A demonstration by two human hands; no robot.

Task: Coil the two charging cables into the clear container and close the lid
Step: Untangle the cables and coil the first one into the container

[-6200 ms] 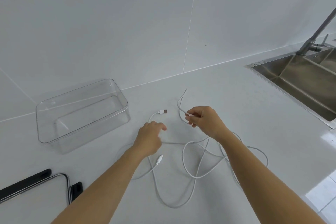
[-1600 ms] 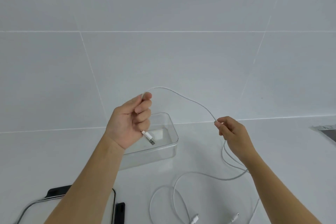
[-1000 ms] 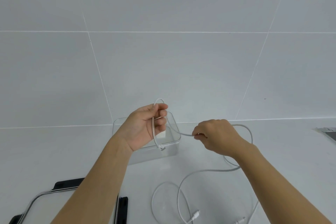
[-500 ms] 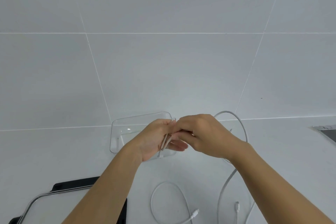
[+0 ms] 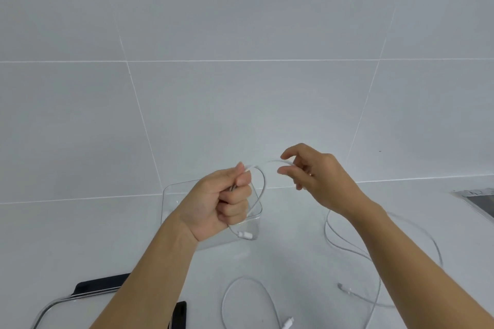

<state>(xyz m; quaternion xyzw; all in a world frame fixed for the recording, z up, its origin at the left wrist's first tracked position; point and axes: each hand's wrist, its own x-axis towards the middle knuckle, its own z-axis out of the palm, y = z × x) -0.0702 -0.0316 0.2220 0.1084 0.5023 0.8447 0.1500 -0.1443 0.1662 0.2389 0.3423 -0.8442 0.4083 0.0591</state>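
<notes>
Two forearms reach in over the white counter [image 5: 80, 235], both hands raised above it. Clear container [image 5: 176, 195] stands open on the counter behind the left hand. Its lid [image 5: 80, 312], with black clips, lies apart at lower left.

Left hand [image 5: 222, 203]: clenched fist, thumb on top, gripping a loop of the first cable [image 5: 263, 184]. One plug [image 5: 245, 234] dangles below the fist, in front of the container wall.

Right hand [image 5: 318, 181]: fingers loosely curled, pinching the same cable; slack drops to the counter.

Second cable [image 5: 246, 277] lies looped on the counter, untouched.

Plug markings too small to read.

Versus half a second ago: hands touched then; now apart, a short cable span between them.
</notes>
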